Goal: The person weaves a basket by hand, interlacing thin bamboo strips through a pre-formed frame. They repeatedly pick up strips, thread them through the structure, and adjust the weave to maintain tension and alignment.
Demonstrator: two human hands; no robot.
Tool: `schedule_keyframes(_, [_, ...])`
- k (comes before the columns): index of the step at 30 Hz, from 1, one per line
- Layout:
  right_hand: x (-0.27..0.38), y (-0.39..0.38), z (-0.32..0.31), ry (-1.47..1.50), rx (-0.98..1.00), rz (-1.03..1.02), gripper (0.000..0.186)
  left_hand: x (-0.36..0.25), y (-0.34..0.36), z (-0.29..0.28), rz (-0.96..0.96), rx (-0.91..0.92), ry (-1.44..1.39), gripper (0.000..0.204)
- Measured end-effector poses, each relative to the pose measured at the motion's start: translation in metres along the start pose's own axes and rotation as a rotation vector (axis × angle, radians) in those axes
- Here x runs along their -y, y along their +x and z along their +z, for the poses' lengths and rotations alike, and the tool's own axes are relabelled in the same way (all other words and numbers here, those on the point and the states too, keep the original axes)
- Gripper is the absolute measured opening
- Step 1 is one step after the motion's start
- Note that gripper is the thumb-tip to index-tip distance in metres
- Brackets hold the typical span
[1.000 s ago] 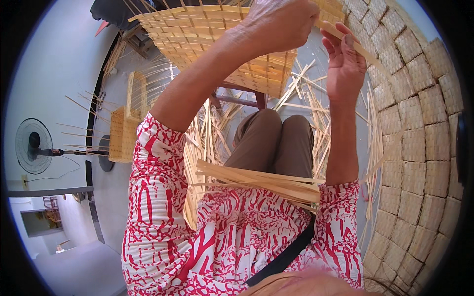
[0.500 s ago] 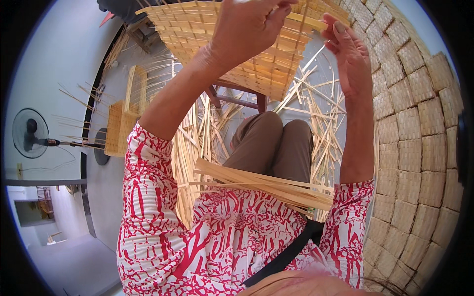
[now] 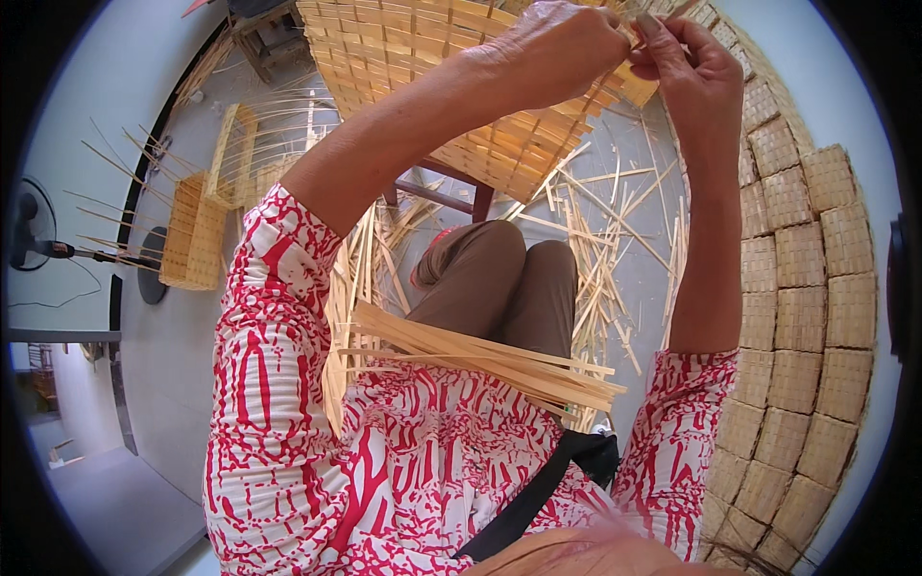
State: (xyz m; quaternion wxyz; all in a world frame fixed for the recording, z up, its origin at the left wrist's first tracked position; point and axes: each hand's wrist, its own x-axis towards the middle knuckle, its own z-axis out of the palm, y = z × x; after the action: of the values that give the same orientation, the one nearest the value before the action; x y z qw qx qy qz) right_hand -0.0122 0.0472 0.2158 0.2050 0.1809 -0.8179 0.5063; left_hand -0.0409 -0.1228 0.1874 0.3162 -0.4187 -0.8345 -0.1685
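A woven basket (image 3: 379, 72) of flat, pale bamboo strips leans in front of me at the top of the view, above a dark wooden stool (image 3: 447, 195). My left hand (image 3: 567, 58) reaches across the basket to its right edge, fingers closed in a pinch. There it meets my right hand (image 3: 699, 72), whose thumb and forefinger press together on a thin bamboo strip. Both hands grip the strip close together; most of it is hidden by the fingers. A bundle of loose strips (image 3: 480, 360) lies across my lap.
Loose strips (image 3: 600, 230) litter the floor around my legs. Rows of stacked woven pieces (image 3: 797, 250) line the right side. Unfinished baskets (image 3: 192, 245) with strip ends sticking out stand at left, beside a fan (image 3: 34, 226).
My left hand has moved right to meet the right hand, which has shifted slightly right. The gap between them has closed. The view has shifted a little.
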Motion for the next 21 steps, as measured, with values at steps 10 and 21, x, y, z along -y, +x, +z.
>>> schedule_keyframes(10, [-0.012, -0.029, 0.009, 0.539, -0.201, 0.018, 0.022, 0.001, -0.013, 0.021, -0.090, -0.270, -0.042, 0.016])
schedule_keyframes(21, [-0.036, -0.044, 0.014, 0.944, -0.371, 0.055, 0.015, -0.006, -0.018, 0.018, -0.079, -0.337, -0.134, 0.009])
